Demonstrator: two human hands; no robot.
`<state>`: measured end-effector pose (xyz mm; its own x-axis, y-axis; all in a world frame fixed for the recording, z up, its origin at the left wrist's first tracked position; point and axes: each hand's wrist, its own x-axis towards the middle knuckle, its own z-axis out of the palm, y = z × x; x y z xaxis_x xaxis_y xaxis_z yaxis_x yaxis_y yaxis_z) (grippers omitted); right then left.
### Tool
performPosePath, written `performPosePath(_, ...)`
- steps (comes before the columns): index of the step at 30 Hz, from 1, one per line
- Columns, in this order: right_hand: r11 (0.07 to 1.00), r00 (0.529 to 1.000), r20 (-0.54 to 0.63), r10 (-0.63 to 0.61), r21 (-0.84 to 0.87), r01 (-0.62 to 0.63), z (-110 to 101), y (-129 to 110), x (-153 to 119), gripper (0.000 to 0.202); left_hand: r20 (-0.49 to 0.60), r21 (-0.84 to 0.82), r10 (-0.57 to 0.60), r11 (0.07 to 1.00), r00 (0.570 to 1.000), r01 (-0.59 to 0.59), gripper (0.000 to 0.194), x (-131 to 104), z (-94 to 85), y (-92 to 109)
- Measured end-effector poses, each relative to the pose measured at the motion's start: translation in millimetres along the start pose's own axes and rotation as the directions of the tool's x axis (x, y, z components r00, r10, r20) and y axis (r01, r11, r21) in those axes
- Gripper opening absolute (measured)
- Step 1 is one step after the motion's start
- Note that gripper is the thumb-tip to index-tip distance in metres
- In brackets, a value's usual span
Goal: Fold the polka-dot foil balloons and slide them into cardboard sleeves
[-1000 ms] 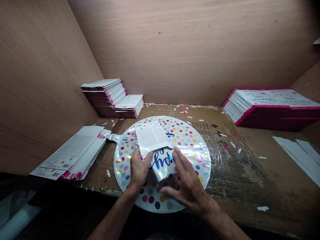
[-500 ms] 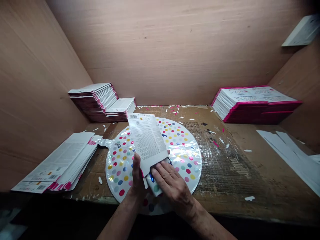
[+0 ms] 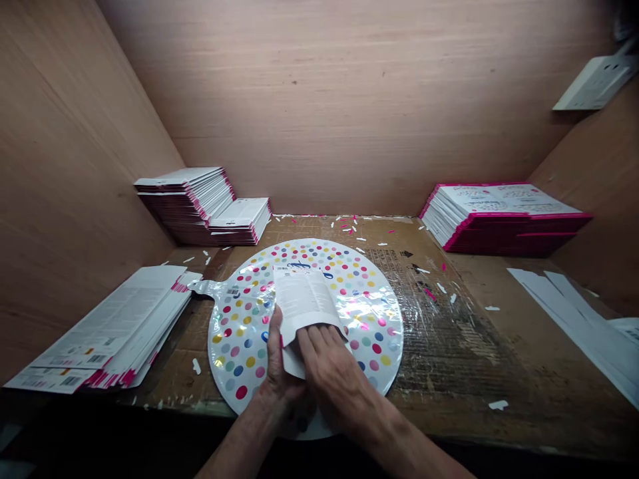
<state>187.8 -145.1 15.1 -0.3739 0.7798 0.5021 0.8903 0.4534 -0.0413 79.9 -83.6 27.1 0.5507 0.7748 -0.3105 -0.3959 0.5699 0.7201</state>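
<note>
A white printed paper sleeve [image 3: 305,298] is tilted over the balloon, its mouth towards me. My left hand [image 3: 279,366] grips it from the left, thumb along its edge and other fingers hidden behind. The fingers of my right hand [image 3: 332,372] lie close together and reach into the sleeve's mouth; their tips are out of sight inside. Whatever they touch in there is hidden. A flat, round foil balloon [image 3: 239,336], white with coloured dots and blue lettering, lies beneath both hands, its tail pointing left.
Stacks of white and pink sleeves stand at back left [image 3: 184,199] and back right [image 3: 509,213]. More sleeves [image 3: 104,326] fan out at left. White sheets [image 3: 569,319] lie at right; paper scraps [image 3: 442,287] dot the cardboard top. A power strip [image 3: 594,83] hangs upper right.
My right fingers have gone deeper into the sleeve. The folded dotted foil that stuck out of its mouth no longer shows. The sleeve has come lower and nearer me.
</note>
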Motion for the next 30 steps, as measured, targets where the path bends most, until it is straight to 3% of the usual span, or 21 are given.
performPosePath(2, 0.999, 0.997, -0.074, -0.037, -0.002, 0.037, -1.7, -5.3, -22.4, 0.039, -0.055, 0.217, -0.039, 0.975, 0.998, 0.05, 0.08, -6.1, -12.5, 17.0)
performPosePath(3, 0.999, 0.994, -0.104, -0.039, -0.005, 0.038, -1.5, -6.7, -35.3, 0.04, -0.11, 0.406, -0.042, 0.91, 0.993, 0.083, 0.073, -9.5, -18.1, 25.2)
performPosePath(4, 1.0, 0.993, -0.117, -0.03, -0.008, 0.03, -1.0, -7.2, -47.8, 0.04, -0.183, 0.622, -0.002, 0.775, 0.983, 0.117, 0.067, -12.3, -22.4, 32.3)
performPosePath(6, 1.0, 0.995, -0.096, -0.001, -0.009, 0.0, -0.5, -5.8, -68.2, 0.036, -0.282, 0.927, 0.228, 0.315, 0.932, 0.203, 0.061, -15.0, -25.9, 41.2)
performPosePath(8, 1.0, 0.997, -0.074, -0.006, 0.004, 0.007, -2.5, -2.4, -80.2, 0.033, -0.183, 0.959, 0.5, -0.1, 0.846, 0.266, 0.055, -12.9, -23.4, 40.7)
performPosePath(9, 1.0, 0.997, -0.074, -0.005, 0.014, 0.006, -4.6, -0.3, -83.5, 0.032, -0.083, 0.938, 0.587, -0.226, 0.806, 0.261, 0.049, -10.3, -21.0, 37.1)
performPosePath(11, 0.999, 0.996, -0.085, 0.008, 0.033, -0.005, -11.2, 4.3, -87.1, 0.03, 0.105, 0.907, 0.638, -0.376, 0.763, 0.189, 0.037, -3.9, -16.6, 26.2)
performPosePath(15, 0.995, 0.995, -0.093, 0.031, 0.094, -0.022, -30.1, 12.6, -91.0, 0.025, 0.376, 0.864, 0.563, -0.499, 0.736, -0.06, 0.026, 8.7, -16.0, 5.1)
performPosePath(17, 0.989, 0.994, -0.097, 0.051, 0.145, -0.036, -38.9, 15.6, -90.8, 0.02, 0.556, 0.782, 0.388, -0.543, 0.735, -0.305, 0.028, 14.0, -17.9, -1.9)
performPosePath(19, 0.985, 0.989, -0.11, 0.101, 0.149, -0.084, -43.9, 18.2, -87.7, 0.018, 0.665, 0.688, 0.196, -0.535, 0.721, -0.49, 0.035, 18.3, -18.7, -8.3)
performPosePath(21, 0.985, 0.983, -0.094, 0.157, 0.091, -0.149, -43.7, 21.4, -82.8, 0.018, 0.668, 0.675, 0.11, -0.507, 0.736, -0.537, 0.039, 21.0, -17.9, -15.0)
performPosePath(23, 0.986, 0.985, -0.038, 0.168, 0.024, -0.168, -39.5, 25.6, -78.4, 0.019, 0.648, 0.695, 0.097, -0.481, 0.755, -0.534, 0.039, 21.4, -16.1, -21.1)
performPosePath(27, 0.997, 0.992, 0.096, 0.076, -0.01, -0.076, -30.4, 33.7, -75.7, 0.018, 0.642, 0.716, 0.105, -0.438, 0.76, -0.544, 0.037, 18.9, -14.3, -28.3)
performPosePath(30, 0.999, 0.991, 0.131, 0.017, -0.029, -0.013, -25.1, 36.6, -73.5, 0.017, 0.63, 0.736, 0.133, -0.417, 0.765, -0.534, 0.036, 18.4, -15.3, -29.5)
